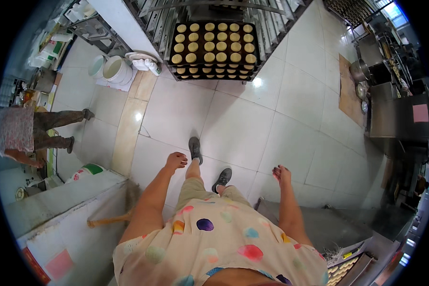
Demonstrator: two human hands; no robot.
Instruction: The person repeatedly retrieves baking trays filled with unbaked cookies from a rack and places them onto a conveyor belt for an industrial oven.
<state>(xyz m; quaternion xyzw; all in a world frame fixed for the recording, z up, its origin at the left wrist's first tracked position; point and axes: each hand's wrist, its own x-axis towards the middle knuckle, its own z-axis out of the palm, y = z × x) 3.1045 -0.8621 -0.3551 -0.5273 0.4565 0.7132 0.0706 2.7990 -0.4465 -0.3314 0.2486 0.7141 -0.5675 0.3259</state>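
My left hand [176, 161] hangs in front of me on the left, its fingers loosely bent, with nothing seen in it. On the other side my right hand [282, 174] is held away from my body; its fingers are slightly apart and I see nothing in them. Neither hand touches anything. Ahead of me, beyond the reach of both hands, stands a tall metal rack [153, 29]. It holds dark baking trays stacked on its runners, and the uppermost well-seen tray [215, 33] carries rows of round, pale yellow pastries [221, 46].
White buckets [117, 70] stand left of the rack. Another person [38, 128] is at the far left beside a counter. A low white-topped wall [66, 202] is at my left. Metal equipment [388, 112] and steel pots [359, 70] line the right. A grey metal surface [314, 224] lies near my right arm.
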